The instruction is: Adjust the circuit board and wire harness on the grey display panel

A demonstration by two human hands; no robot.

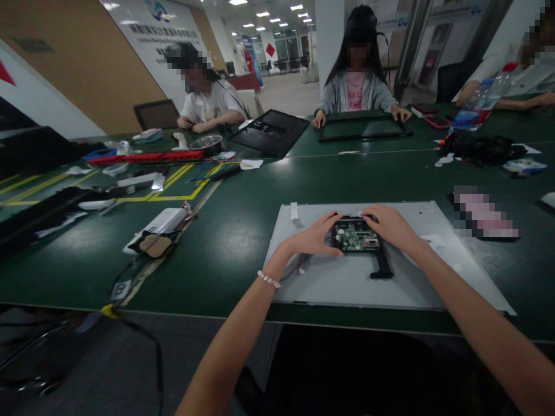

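A grey metal panel (pixel 347 283) lies flat on the green table in front of me. On its middle sits a small black module with a green circuit board (pixel 356 237) and a black strip running down from it. My left hand (pixel 314 236) grips the module's left edge, fingers curled round it. My right hand (pixel 390 224) curls over its top right corner. Both hands touch the module. A bead bracelet is on my left wrist.
A white power adapter with cable (pixel 156 231) lies left of the panel. Across the green table (pixel 243 196) a person holds a black frame (pixel 363 128); another sits by an open black case (pixel 271 132). A water bottle (pixel 479 107) and black clutter stand at right.
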